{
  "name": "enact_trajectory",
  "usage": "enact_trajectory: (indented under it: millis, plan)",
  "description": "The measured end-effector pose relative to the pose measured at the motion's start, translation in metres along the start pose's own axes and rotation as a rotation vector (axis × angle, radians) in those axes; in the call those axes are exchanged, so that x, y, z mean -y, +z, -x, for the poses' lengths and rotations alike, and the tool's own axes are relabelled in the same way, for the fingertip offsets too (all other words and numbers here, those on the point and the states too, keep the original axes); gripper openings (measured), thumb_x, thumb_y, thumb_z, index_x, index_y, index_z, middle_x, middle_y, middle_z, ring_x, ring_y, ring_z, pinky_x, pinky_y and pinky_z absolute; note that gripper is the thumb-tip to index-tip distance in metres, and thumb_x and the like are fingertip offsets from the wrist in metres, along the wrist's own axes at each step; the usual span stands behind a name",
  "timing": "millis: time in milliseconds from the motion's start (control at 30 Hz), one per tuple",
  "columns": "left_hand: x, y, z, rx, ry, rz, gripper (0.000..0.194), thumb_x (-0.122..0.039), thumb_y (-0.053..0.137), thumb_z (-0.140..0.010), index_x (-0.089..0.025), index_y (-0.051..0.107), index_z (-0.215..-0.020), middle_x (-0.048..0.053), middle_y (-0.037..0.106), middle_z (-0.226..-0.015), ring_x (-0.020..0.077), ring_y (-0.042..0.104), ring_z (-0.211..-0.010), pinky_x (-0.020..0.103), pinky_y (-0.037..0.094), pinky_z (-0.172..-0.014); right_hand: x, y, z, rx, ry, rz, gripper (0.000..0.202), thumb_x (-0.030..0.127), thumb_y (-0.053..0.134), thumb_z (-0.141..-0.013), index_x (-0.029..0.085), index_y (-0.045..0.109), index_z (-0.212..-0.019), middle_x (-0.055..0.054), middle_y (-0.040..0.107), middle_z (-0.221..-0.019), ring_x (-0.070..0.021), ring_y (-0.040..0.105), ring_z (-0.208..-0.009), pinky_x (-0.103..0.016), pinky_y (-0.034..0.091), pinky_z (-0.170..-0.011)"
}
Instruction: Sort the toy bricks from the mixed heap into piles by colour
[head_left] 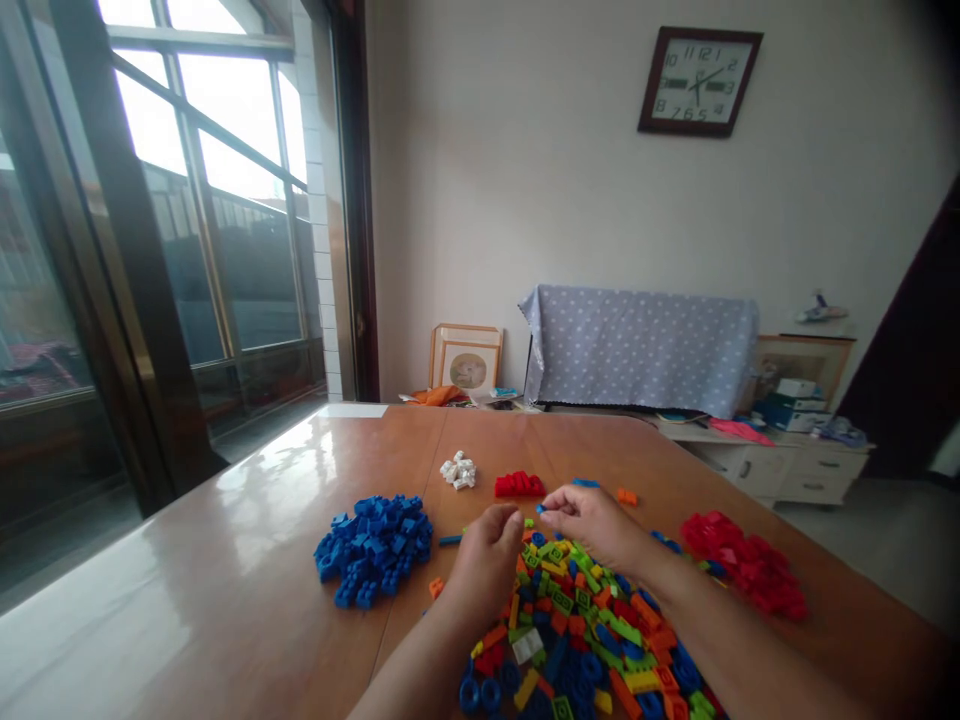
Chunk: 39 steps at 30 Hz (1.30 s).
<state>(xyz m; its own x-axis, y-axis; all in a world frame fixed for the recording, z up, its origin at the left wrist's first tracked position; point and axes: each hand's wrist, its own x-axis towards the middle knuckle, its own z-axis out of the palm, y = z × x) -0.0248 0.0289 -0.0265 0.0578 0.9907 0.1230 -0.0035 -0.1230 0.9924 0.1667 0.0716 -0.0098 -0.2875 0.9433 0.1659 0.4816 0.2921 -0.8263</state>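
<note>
My right hand (581,517) pinches a small blue building brick (541,509) between thumb and fingertips, over the far edge of a mixed pile of bricks (570,600). Just left of it, my left hand (491,550) is closed, its fingers curled inward; whatever they hold, if anything, is hidden. Beyond the hands lie a small row of red bricks (519,485) and a cluster of white bricks (458,470). A heap of blue bricks (375,545) sits left of my left hand, and a heap of red bricks (746,562) lies to the right of my right forearm.
The bricks rest on a glossy brown wooden table (262,590). An orange brick (627,496) and a flat blue piece (586,483) lie beyond my right hand. Behind the table stand a cloth-covered object (637,350) and a white cabinet (780,470). Glass doors (225,250) are at left.
</note>
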Motion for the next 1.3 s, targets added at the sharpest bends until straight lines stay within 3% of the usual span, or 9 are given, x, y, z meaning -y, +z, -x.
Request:
enact_trajectory:
  millis: [133,267,400,700,933,1067,1200,1300]
  plan:
    - [-0.006,0.004,0.002,0.112,-0.130,0.172,0.051,-0.060,0.062,-0.082,-0.011,0.068,-0.096,0.005,0.064,-0.077,0.0156,0.060,-0.070,0.028,0.048,-0.069,0.027,0.031,0.027,0.005,0.008,-0.175,0.025,0.039,0.066,-0.083,0.017,0.070,-0.094,-0.003,0.073,-0.082,-0.0192,0.067,-0.078,-0.027,0.051,-0.067]
    - [-0.003,0.008,0.002,0.174,-0.135,0.244,0.041,-0.047,0.073,-0.074,-0.011,0.070,-0.095,0.003,0.066,-0.075,0.0146,0.060,-0.068,0.028,0.049,-0.070,0.032,0.047,0.040,-0.177,-0.062,0.015,0.009,0.025,0.060,-0.085,0.019,0.067,-0.082,-0.002,0.069,-0.077,-0.0175,0.064,-0.073,-0.025,0.048,-0.064]
    - [0.004,0.009,-0.002,0.152,-0.139,0.243,0.037,-0.039,0.074,-0.070,-0.011,0.072,-0.093,0.005,0.067,-0.074,0.0162,0.063,-0.068,0.029,0.051,-0.069,0.028,0.056,0.045,-0.295,-0.119,0.130,0.008,0.016,0.060,-0.083,0.021,0.067,-0.085,-0.002,0.067,-0.084,-0.0180,0.063,-0.077,-0.026,0.048,-0.066]
    - [-0.001,0.005,0.000,0.062,-0.224,0.412,0.037,-0.029,0.078,-0.070,-0.014,0.067,-0.102,0.009,0.073,-0.091,0.0194,0.071,-0.082,0.031,0.054,-0.080,0.026,0.052,0.050,-0.295,-0.226,0.105,0.041,0.004,0.057,-0.078,0.025,0.066,-0.113,-0.005,0.065,-0.105,-0.0200,0.064,-0.093,-0.029,0.054,-0.081]
    - [-0.011,0.005,0.005,0.084,-0.229,0.407,0.043,-0.033,0.084,-0.067,-0.014,0.066,-0.101,0.009,0.073,-0.094,0.0207,0.072,-0.086,0.033,0.055,-0.084,0.027,0.041,0.055,-0.285,-0.248,0.272,0.034,0.007,0.056,-0.080,0.025,0.066,-0.106,-0.004,0.065,-0.102,-0.0210,0.063,-0.095,-0.031,0.051,-0.084]
    - [-0.024,-0.019,-0.003,-0.066,-0.073,0.136,0.051,-0.047,0.083,-0.066,-0.014,0.065,-0.101,0.008,0.072,-0.089,0.0198,0.070,-0.079,0.030,0.053,-0.073,0.019,0.035,0.054,-0.347,-0.207,0.288,0.034,0.014,0.058,-0.083,0.024,0.063,-0.114,-0.005,0.066,-0.102,-0.0214,0.064,-0.093,-0.032,0.051,-0.082]
    - [-0.034,-0.074,-0.012,-0.391,0.161,-0.287,0.047,-0.054,0.071,-0.077,-0.015,0.066,-0.103,0.007,0.072,-0.086,0.0202,0.067,-0.080,0.028,0.050,-0.071,0.013,0.030,0.054,-0.386,-0.187,0.296,0.032,0.022,0.057,-0.085,0.024,0.062,-0.117,-0.004,0.066,-0.096,-0.0208,0.064,-0.087,-0.033,0.051,-0.081]
    - [-0.035,-0.114,-0.012,-0.652,0.179,-0.459,0.046,-0.052,0.065,-0.081,-0.015,0.067,-0.108,0.009,0.074,-0.090,0.0218,0.068,-0.082,0.030,0.050,-0.074,0.011,0.031,0.055,-0.371,-0.217,0.273,0.031,0.024,0.056,-0.086,0.024,0.062,-0.116,-0.005,0.067,-0.099,-0.0200,0.065,-0.086,-0.033,0.051,-0.082]
